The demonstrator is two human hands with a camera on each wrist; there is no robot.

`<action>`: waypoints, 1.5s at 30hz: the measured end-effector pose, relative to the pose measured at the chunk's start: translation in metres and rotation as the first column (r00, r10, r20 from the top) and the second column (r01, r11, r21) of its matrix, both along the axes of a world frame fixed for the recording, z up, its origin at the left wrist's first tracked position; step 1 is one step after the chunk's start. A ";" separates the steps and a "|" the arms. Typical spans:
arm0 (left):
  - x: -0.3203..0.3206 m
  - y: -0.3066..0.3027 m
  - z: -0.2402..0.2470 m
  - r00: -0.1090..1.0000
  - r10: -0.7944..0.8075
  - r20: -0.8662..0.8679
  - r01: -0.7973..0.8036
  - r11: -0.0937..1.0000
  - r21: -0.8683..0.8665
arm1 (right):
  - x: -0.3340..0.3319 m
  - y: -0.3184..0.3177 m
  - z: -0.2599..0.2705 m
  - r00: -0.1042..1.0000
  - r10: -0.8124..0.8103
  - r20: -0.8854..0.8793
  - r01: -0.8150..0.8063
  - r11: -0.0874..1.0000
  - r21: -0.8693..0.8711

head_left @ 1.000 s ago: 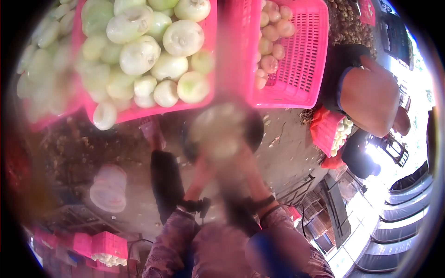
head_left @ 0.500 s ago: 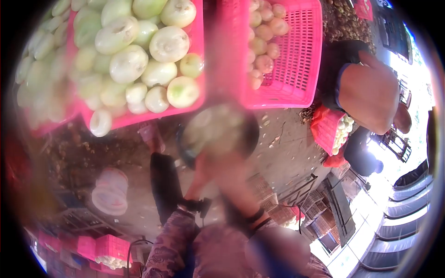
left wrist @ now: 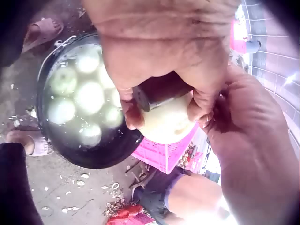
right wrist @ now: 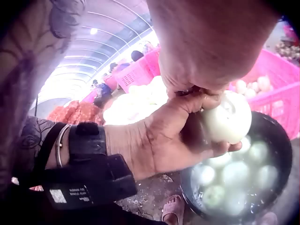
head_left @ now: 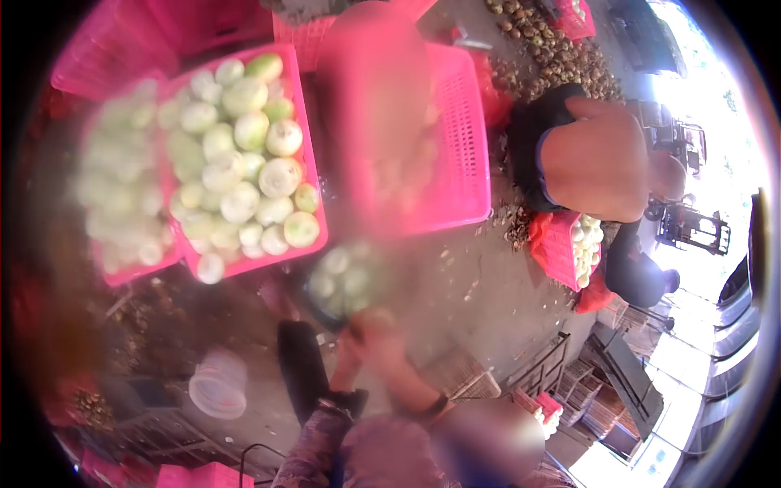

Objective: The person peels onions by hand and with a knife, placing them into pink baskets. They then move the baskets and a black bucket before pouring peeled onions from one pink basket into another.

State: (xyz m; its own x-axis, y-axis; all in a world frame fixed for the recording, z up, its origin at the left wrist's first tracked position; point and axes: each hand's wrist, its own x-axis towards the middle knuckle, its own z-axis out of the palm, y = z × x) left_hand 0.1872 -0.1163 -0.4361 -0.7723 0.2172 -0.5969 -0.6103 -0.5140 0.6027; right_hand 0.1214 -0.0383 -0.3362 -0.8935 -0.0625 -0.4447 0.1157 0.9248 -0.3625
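Observation:
A peeled white onion (left wrist: 168,123) sits in my left hand (left wrist: 164,51), whose thumb and fingers grip it on both sides. Between palm and onion lies a dark, flat, blade-like tool (left wrist: 164,89), partly hidden. My right hand (right wrist: 211,56) meets the left at the onion's side; its curled fingers seem to grip the tool's hidden end, though I cannot tell for sure. Close by stands a black basin (right wrist: 287,154) of cloudy water, with several peeled onions (left wrist: 89,96) in it. The head view shows both hands blurred at the basin's near edge.
Pink crates heaped with peeled onions (head_left: 240,199) stand beyond the basin at left. Right of them is another pink crate (head_left: 464,138). A white bucket (head_left: 218,382) stands on the littered floor at left. A person (head_left: 598,163) crouches at right beside a smaller crate (head_left: 557,252).
Both hands have left the basin's water and drawn back to its near edge, now together around an onion. The head view has shifted, so the crates look smaller and more floor shows.

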 end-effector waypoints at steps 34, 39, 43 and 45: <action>-0.127 -0.018 0.362 0.836 -0.272 -0.477 0.011 0.877 -0.481 | -0.063 0.037 0.339 0.919 -0.146 -0.367 -0.033 0.898 -0.439; -0.135 -0.004 0.377 0.799 -0.313 -0.513 -0.018 0.841 -0.541 | -0.067 0.033 0.327 0.795 -0.410 -0.447 0.136 0.839 -0.526; -0.139 0.015 0.386 0.764 -0.356 -0.539 -0.057 0.794 -0.605 | -0.068 0.050 0.392 0.811 -0.399 -0.427 0.057 0.781 -0.622; -0.142 0.019 0.401 0.750 -0.370 -0.548 -0.025 0.812 -0.583 | -0.070 0.058 0.425 0.883 -0.430 -0.189 0.090 0.550 -0.830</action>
State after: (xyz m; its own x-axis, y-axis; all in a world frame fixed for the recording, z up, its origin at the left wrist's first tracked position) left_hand 0.0448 -0.0970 -0.0347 -0.9793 0.1929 -0.0617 -0.0469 0.0805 0.9957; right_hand 0.0511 0.0198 0.0889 -0.9994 0.0312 -0.0118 0.0178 0.1995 -0.9797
